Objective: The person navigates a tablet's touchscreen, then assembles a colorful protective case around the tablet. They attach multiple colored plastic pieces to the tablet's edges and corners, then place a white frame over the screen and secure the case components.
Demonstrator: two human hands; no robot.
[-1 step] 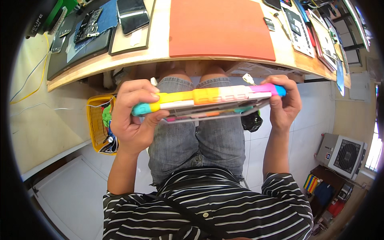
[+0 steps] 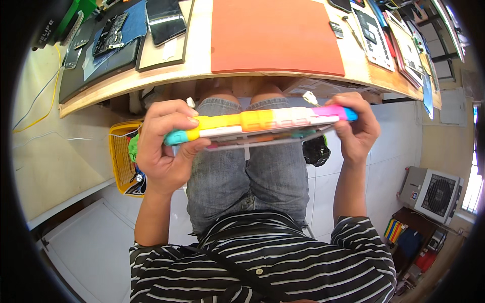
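Observation:
Above my lap I hold a flat tablet-like device in a chunky multicoloured case (image 2: 256, 120) nearly edge-on. Its bands run from teal and yellow through orange and pale pink to purple and blue, with a white strip beneath. My left hand (image 2: 167, 139) grips the teal and yellow end, thumb below and fingers on top. At the purple and blue end, my right hand (image 2: 356, 123) holds it the same way. Most of its broad faces are hidden by the steep angle.
Beyond my knees stands a wooden workbench (image 2: 199, 70) with an orange mat (image 2: 278, 38). A dark-screened tablet (image 2: 165, 22) lies at the left, a white keyboard panel (image 2: 375, 40) at the right. On the floor are a yellow basket (image 2: 120, 161) and a black bag (image 2: 317, 153).
The cased device has tilted slightly, so less of its underside shows. Both hands keep their grip and have barely moved.

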